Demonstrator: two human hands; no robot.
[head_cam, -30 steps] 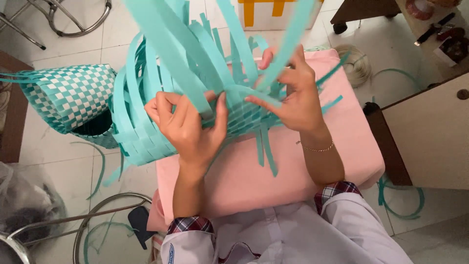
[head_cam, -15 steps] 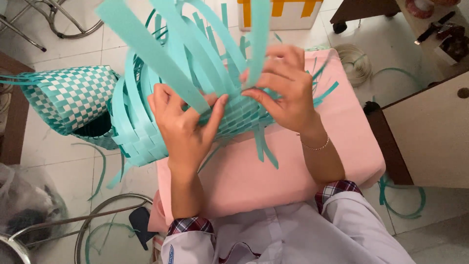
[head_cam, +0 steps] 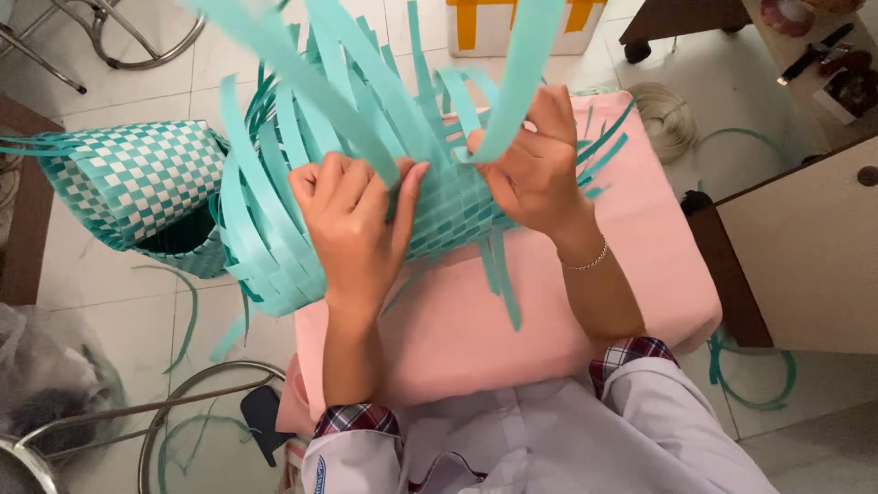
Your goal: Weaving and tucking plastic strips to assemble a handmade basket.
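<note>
The left hand (head_cam: pixel 352 215) lies flat and spread on the half-woven basket of flat turquoise plastic strips (head_cam: pixel 439 220), fingers pressing the woven band down, thumb angled toward the other hand. The right hand (head_cam: pixel 530 169) sits just beside it, fingers and thumb pinched shut on one loose turquoise strip (head_cam: pixel 517 82) that rises up toward the camera. The two hands nearly meet over the weave without touching.

The basket rests under both hands on a pink padded cushion (head_cam: pixel 631 274) that lies across the lap, its unwoven strips fanning up and away from the hands and a few hanging toward the body.

To do this step well, it seems wise to keep the left palm firm on the rows already crossed so they do not slacken, and to draw the pinched strip snug and flat, without a twist, before tucking it against its neighbour.

Beyond the left hand, on the pale tiled floor (head_cam: pixel 750 101), stands a finished basket in a turquoise-and-white checker weave (head_cam: pixel 137 178). Near the left elbow is a round metal stool frame (head_cam: pixel 183 402). Beyond the right hand stands a wooden cabinet with a pale door (head_cam: pixel 805 247), and past the cushion's far corner lies a coil of pale cord (head_cam: pixel 663 114).
</note>
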